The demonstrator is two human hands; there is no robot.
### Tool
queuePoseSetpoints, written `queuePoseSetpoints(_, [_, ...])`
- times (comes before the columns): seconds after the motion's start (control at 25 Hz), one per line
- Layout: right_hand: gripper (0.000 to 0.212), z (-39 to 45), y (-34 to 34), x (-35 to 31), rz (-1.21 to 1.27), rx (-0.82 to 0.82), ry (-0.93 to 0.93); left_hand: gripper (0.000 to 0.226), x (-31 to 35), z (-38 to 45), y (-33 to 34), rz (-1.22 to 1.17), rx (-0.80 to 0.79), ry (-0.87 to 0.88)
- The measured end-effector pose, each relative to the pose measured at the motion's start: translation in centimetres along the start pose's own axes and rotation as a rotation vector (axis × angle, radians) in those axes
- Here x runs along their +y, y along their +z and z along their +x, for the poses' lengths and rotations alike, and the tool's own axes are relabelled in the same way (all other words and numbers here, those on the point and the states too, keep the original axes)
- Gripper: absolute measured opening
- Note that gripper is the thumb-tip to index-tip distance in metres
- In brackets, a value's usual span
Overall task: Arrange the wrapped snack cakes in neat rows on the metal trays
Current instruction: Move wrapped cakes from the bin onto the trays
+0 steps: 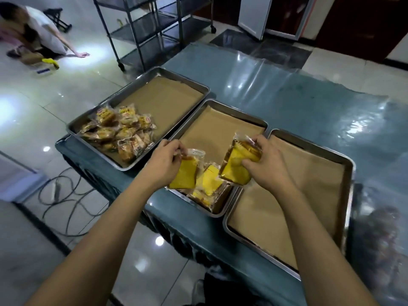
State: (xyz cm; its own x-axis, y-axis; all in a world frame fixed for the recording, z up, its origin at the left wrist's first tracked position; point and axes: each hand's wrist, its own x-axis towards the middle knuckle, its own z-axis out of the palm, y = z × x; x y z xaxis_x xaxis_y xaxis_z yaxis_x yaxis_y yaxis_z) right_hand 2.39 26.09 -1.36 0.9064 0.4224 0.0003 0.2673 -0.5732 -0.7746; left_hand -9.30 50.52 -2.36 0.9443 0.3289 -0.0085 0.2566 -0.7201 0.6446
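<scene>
My left hand (164,163) pinches one wrapped snack cake (184,173) by its upper clear end, fingers curled over the wrapper edge. The yellow body hangs below and to the right of my fingertips. Its long axis runs from the pinched end down toward me, nearly upright in the view, over the near left corner of the middle tray (217,214).

My right hand (268,161) grips a second wrapped cake (237,167). The thumb lies across the yellow face. The other fingers (257,141) curl round its upper right edge. The cake sits to the left of my palm, raised above the middle tray. Its long axis tilts from the lower left up to the right, the clear sealed end pointing away from me.

Between the two held cakes, further yellow cakes (209,182) lie in the near end of the middle tray, overlapping; I cannot tell their exact count.

The left tray (92,151) holds a loose heap of wrapped cakes (120,131) at its near end, on brown paper. The right tray (351,164) shows only its brown paper lining. All three trays rest on a table under glossy blue-green sheeting (298,102).

A wheeled metal rack (141,29) stands beyond the table. A person (33,34) crouches on the tiled floor at far left. Cables (64,195) lie on the floor beside the table.
</scene>
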Motion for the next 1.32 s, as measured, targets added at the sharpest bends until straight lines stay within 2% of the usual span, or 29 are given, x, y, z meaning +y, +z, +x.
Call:
queuePoseSetpoints(0.16, [0.038,2.8,3.2,1.8,0.004,-0.093,0.074,0.018,-3.3,4.1,0.6,0.08,-0.146,-0.115])
queuePoseSetpoints(0.32, [0.033,5.4,6.5,2.5,-0.013,-0.193,0.084,0.014,-5.8,7.4,1.8,0.166,-0.219,-0.146])
queuePoseSetpoints(0.48, [0.042,7.3,9.2,2.5,-0.035,-0.24,0.185,0.013,-9.3,10.1,2.8,0.139,-0.305,-0.163])
queuePoseSetpoints(0.6, [0.05,8.4,10.5,3.1,-0.054,-0.271,0.293,0.02,-11.7,12.3,3.9,0.145,-0.345,-0.154])
queuePoseSetpoints(0.72, [0.058,7.7,12.3,3.6,-0.1,-0.307,0.364,0.043,-13.3,13.2,4.9,0.13,-0.396,-0.101])
queuePoseSetpoints(0.8, [0.066,6.7,13.8,4.3,-0.226,-0.277,0.41,0.064,-14.2,13.1,5.5,0.164,-0.431,-0.078])
queuePoseSetpoints(0.88, [0.072,5.4,14.6,4.3,-0.364,-0.257,0.44,0.07,-15.0,12.3,6.1,0.25,-0.408,-0.007])
queuePoseSetpoints(0.96, [0.078,4.3,14.9,3.8,-0.433,-0.262,0.452,0.068,-15.7,11.7,6.6,0.382,-0.346,0.104])
queuePoseSetpoints(1.04, [0.079,3.4,15.4,3.2,-0.425,-0.209,0.441,0.065,-16.1,11.6,6.9,0.469,-0.355,0.161])
queuePoseSetpoints(1.16, [0.066,2.0,16.2,3.1,-0.427,-0.102,0.396,0.065,-16.2,11.8,6.8,0.47,-0.469,0.158])
queuePoseSetpoints(1.24, [0.064,1.4,16.4,3.2,-0.428,-0.073,0.396,0.067,-15.9,11.9,6.3,0.477,-0.471,0.181])
queuePoseSetpoints(1.32, [0.065,1.2,16.2,3.0,-0.412,-0.018,0.397,0.06,-14.6,12.0,5.6,0.471,-0.443,0.232])
